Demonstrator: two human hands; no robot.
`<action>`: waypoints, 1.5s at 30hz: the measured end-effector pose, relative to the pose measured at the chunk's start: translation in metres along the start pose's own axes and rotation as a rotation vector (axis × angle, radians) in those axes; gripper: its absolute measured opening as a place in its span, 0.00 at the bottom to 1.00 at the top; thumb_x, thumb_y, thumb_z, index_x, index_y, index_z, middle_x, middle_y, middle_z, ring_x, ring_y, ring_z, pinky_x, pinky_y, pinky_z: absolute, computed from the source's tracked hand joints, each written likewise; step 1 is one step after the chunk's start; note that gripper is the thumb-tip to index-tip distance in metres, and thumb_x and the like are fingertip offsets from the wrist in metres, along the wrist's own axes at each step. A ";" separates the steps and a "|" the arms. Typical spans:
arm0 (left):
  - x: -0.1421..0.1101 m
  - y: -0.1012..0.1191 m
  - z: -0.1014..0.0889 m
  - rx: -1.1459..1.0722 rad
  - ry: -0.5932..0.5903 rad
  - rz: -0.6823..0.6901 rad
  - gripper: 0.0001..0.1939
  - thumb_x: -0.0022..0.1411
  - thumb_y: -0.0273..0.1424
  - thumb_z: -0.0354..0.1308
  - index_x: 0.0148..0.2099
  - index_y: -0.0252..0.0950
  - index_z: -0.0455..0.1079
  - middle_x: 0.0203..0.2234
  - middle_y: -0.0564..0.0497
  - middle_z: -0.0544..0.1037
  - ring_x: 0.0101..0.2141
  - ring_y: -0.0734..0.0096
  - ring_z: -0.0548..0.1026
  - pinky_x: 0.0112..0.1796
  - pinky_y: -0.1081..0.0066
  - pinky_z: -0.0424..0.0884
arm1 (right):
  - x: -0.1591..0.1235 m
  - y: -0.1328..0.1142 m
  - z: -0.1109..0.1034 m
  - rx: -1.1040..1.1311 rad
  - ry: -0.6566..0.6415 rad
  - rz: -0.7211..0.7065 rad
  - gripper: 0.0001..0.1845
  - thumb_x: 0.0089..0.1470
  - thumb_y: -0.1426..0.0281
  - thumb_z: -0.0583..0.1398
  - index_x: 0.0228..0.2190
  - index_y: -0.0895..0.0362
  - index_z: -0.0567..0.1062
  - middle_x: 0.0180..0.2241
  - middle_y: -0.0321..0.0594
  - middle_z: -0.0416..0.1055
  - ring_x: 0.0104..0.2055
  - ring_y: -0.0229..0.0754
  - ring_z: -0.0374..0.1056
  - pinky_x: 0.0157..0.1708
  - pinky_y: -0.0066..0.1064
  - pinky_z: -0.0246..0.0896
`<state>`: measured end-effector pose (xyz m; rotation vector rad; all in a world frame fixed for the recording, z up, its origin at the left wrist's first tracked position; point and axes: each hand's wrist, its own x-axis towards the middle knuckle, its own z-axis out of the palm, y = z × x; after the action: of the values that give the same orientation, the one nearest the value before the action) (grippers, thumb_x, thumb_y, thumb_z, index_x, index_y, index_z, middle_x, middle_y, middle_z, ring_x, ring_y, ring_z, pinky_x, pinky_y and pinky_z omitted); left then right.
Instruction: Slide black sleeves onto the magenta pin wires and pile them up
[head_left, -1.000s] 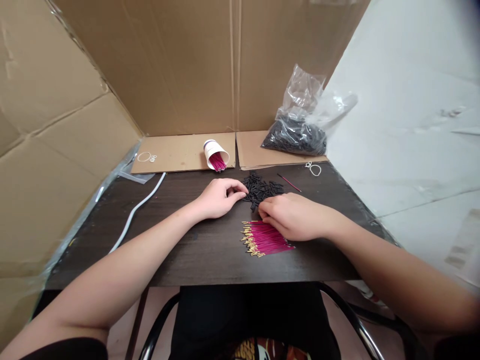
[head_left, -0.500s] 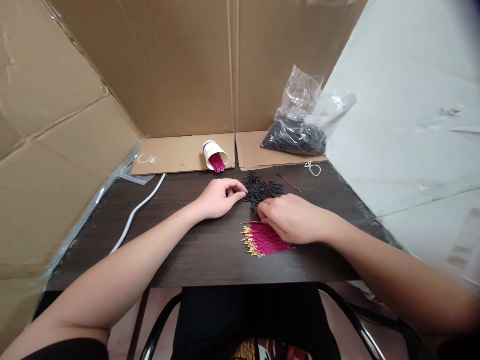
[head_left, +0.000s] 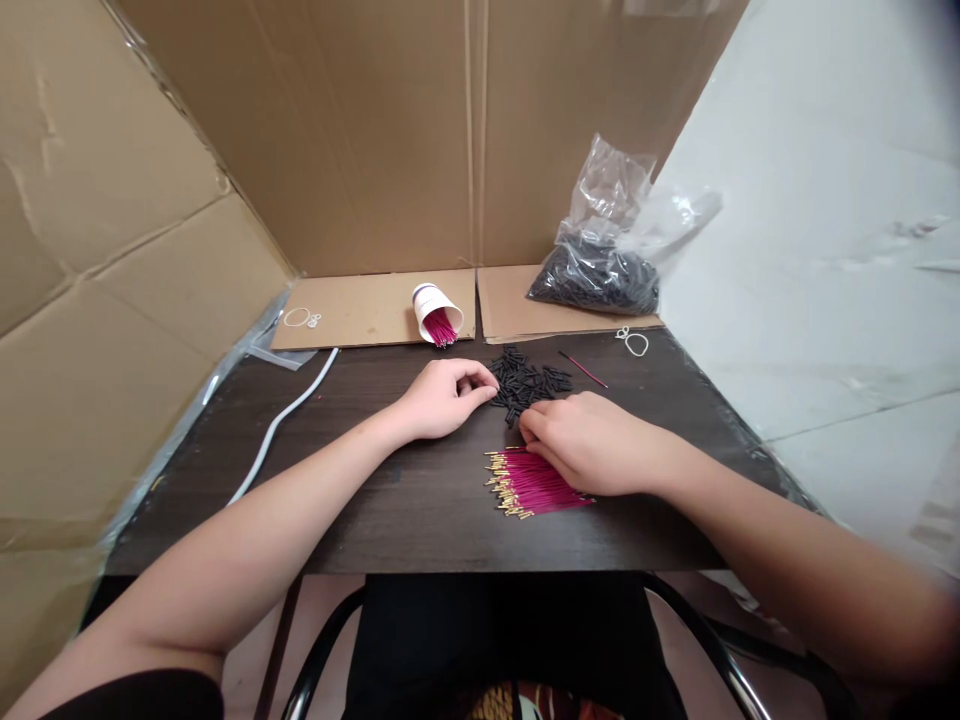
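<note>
A bundle of magenta wires with gold tips (head_left: 529, 485) lies on the dark table (head_left: 420, 500). My right hand (head_left: 592, 440) rests palm down on its far end, fingers curled and pinched at the wires. A loose heap of small black sleeves (head_left: 529, 380) lies just beyond. My left hand (head_left: 446, 395) sits at the heap's left edge, fingers curled and pinched together at the sleeves; what they hold is too small to see.
A tipped white paper cup (head_left: 435, 310) with more magenta wires lies on cardboard behind. At the back right is a clear bag of black sleeves (head_left: 600, 265). A single magenta wire (head_left: 583, 369), rubber bands (head_left: 634, 343) and a white cable (head_left: 281, 420) lie around. Cardboard walls enclose the table.
Both hands stay in place; only slight finger movement. The view has shifted a little.
</note>
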<state>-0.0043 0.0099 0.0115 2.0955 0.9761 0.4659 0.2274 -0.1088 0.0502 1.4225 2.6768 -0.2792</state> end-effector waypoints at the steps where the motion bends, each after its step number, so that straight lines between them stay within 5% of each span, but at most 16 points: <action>1: 0.000 0.000 0.000 0.004 -0.003 0.004 0.14 0.69 0.41 0.65 0.45 0.37 0.84 0.32 0.49 0.82 0.31 0.71 0.71 0.34 0.69 0.64 | 0.000 0.000 0.000 -0.007 -0.001 -0.002 0.09 0.72 0.69 0.55 0.37 0.58 0.72 0.36 0.45 0.78 0.31 0.45 0.70 0.32 0.37 0.40; 20: -0.001 0.001 0.000 0.062 -0.014 0.016 0.14 0.70 0.41 0.64 0.45 0.38 0.84 0.34 0.50 0.83 0.31 0.71 0.71 0.36 0.68 0.64 | 0.000 -0.010 0.003 -0.103 0.025 -0.005 0.12 0.74 0.69 0.53 0.39 0.59 0.72 0.37 0.46 0.75 0.30 0.45 0.68 0.31 0.39 0.38; 31: -0.001 0.000 -0.001 0.065 -0.019 0.016 0.14 0.70 0.42 0.64 0.45 0.38 0.84 0.33 0.49 0.82 0.31 0.70 0.71 0.35 0.68 0.64 | 0.002 -0.002 0.002 0.084 0.071 0.108 0.10 0.73 0.64 0.58 0.46 0.59 0.73 0.47 0.48 0.76 0.36 0.44 0.70 0.34 0.36 0.47; 45: -0.001 0.002 0.000 0.073 -0.025 0.024 0.12 0.70 0.40 0.63 0.45 0.39 0.84 0.37 0.50 0.85 0.32 0.71 0.72 0.35 0.68 0.64 | 0.005 0.002 0.001 0.183 0.013 0.080 0.07 0.70 0.70 0.56 0.38 0.58 0.72 0.39 0.44 0.76 0.35 0.42 0.67 0.35 0.34 0.49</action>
<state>-0.0044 0.0084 0.0128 2.1751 0.9682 0.4209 0.2263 -0.1035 0.0480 1.5817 2.6553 -0.5207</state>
